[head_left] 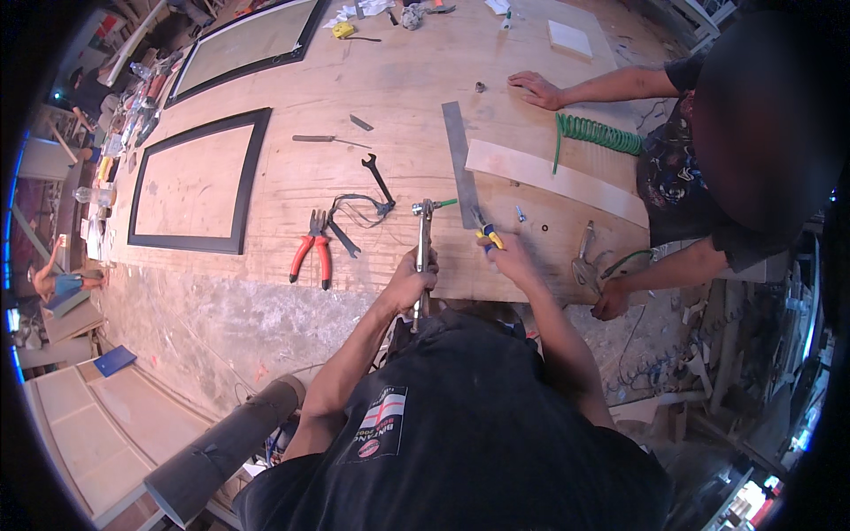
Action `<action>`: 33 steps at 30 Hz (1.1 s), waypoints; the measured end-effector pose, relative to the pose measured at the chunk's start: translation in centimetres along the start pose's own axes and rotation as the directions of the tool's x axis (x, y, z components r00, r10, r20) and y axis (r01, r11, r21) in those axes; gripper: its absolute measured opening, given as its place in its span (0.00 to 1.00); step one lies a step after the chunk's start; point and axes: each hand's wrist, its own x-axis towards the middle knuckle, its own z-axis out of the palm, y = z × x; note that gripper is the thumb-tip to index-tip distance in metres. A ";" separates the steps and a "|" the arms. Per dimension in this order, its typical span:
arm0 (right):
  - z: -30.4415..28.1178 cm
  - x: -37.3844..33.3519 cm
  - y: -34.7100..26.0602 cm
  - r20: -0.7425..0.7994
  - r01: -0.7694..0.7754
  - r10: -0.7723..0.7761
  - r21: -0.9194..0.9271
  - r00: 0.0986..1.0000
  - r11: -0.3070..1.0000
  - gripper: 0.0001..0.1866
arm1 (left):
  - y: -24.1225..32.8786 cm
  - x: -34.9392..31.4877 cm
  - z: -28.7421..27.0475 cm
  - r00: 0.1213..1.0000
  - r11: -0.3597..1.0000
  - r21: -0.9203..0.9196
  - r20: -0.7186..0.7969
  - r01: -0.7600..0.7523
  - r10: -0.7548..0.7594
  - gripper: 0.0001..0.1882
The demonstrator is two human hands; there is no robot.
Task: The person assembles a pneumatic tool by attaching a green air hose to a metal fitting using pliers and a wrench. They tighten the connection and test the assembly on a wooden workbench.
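Note:
My left hand (414,281) is closed around a long silvery metal tool (423,243) held upright at the table's near edge. From the tool's knobbed head a short green tube (445,203) sticks out to the right. In my right hand (513,258) are pliers with yellow and blue handles (487,236), their jaws pointing up and left beside a flat steel strip (459,164). Left of my left hand lie red-handled pliers (312,252), a black open-end wrench (379,180) and a looped dark cord (359,208).
At the right, a co-worker's hand (538,90) rests on the wooden table (398,71); the other hand (609,299) hangs by its edge near a hose fitting (584,257). A coiled green hose (602,134), pale board (553,177), small bolt (521,213) and black frame (243,203) lie around.

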 end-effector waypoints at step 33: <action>2.4 -4.0 -4.8 -0.182 0.618 -0.617 -0.054 0.766 0.784 0.34 | 2.3 -1.5 4.0 0.998 0.995 -0.094 0.046 0.039 -0.034 0.25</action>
